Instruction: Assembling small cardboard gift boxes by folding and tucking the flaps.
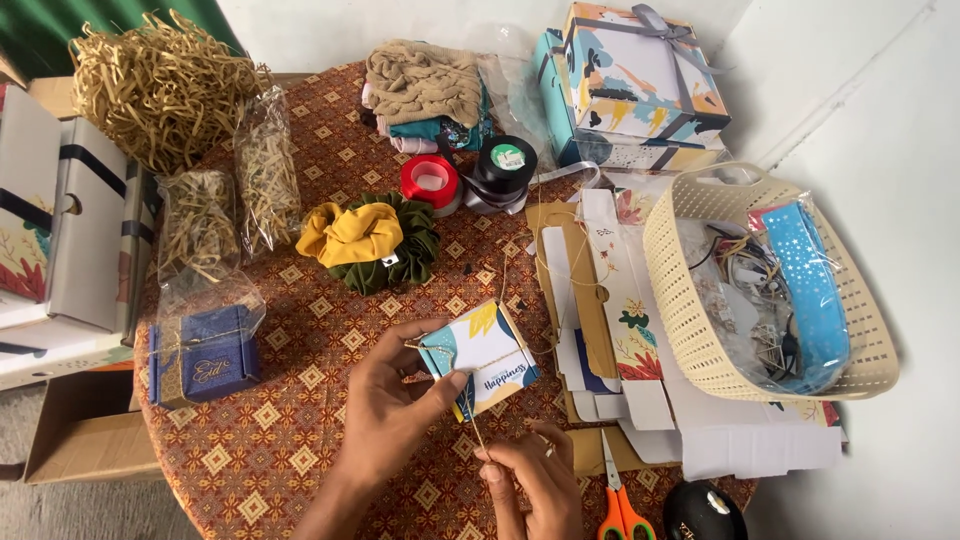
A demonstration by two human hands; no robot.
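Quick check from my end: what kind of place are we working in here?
Likely a home gift-packing corner: a round patterned table holds flat unfolded boxes, ribbon spools and shredded paper filler. The left hand holds a small printed box; the right hand pulls twine.

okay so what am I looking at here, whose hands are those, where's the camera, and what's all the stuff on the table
There is no machine: these are a person's two bare hands, filmed by a camera worn on their head, looking down.

The left hand holds a small printed gift box. The right hand pinches a thin twine that runs around the box.

On the patterned tablecloth lie a blue gift box, yellow and green scrunchies, red and black ribbon spools, bags of paper shred, flat unfolded boxes, a cream basket and orange scissors.
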